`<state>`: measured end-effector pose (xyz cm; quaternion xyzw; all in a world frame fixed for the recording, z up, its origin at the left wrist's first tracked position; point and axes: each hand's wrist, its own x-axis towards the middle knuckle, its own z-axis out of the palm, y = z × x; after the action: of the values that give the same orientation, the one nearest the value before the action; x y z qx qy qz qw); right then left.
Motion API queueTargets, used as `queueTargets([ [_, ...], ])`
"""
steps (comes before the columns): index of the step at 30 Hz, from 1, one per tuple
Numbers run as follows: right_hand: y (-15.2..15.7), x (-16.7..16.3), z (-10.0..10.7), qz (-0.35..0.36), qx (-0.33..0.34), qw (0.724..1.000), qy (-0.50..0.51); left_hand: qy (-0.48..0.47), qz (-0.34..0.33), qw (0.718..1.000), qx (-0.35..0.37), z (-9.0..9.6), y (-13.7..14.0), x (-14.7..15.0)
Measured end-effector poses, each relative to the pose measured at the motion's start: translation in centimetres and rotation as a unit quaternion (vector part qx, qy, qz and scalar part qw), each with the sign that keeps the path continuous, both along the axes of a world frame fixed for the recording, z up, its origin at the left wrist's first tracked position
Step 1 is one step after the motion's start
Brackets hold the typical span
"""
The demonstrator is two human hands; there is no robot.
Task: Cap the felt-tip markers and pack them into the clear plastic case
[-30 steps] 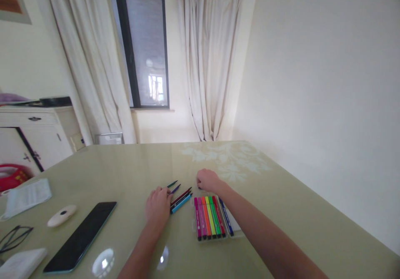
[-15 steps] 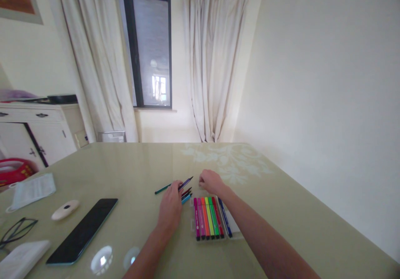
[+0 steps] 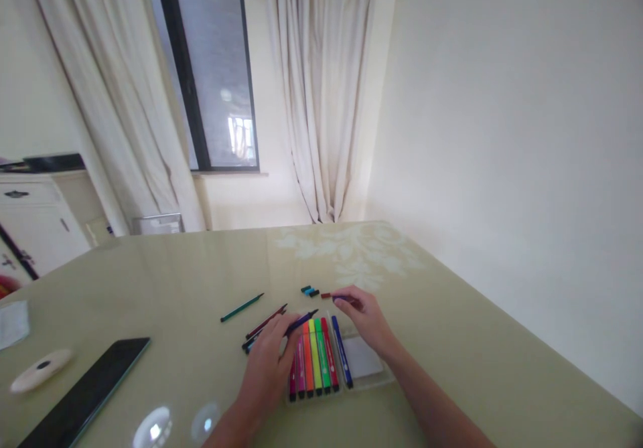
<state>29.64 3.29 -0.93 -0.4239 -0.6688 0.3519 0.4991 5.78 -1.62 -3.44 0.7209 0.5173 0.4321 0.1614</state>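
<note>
My left hand is closed on an uncapped purple marker, its dark tip pointing up and right. Between the fingers of my right hand is a purple marker cap. A clear plastic case lies open below both hands. Its left half holds a row of several coloured markers, and a blue marker lies in the right half. Past my right fingertips lie a dark red cap and several loose caps. An uncapped green marker and a dark red marker rest left of the case.
A black phone and a white oval object lie on the table at left, with a face mask at the edge. A wall borders the table's right side. Curtains hang behind.
My left hand has brought the purple marker over the case. My right hand now shows the purple cap in its fingers. The loose caps have come into sight, and the view has turned right.
</note>
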Motion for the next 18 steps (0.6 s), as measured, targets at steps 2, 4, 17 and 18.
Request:
queueTargets([
  [2,-0.1,-0.4,0.4,0.023,-0.016,0.999,0.025,0.015,0.009,1.000,0.004,-0.3,0.0,0.0],
  [4,-0.4,-0.6,0.7,0.041,-0.024,0.997,0.055,0.027,0.016,0.999,0.003,-0.5,-0.1,0.0],
  [17,-1.7,-1.3,1.5,0.072,-0.030,0.991,0.108,0.044,0.001,0.999,-0.018,0.2,-0.2,0.0],
  [18,-1.7,-1.2,1.5,0.073,-0.028,0.991,0.105,0.043,0.004,0.999,-0.021,0.1,-0.2,-0.1],
])
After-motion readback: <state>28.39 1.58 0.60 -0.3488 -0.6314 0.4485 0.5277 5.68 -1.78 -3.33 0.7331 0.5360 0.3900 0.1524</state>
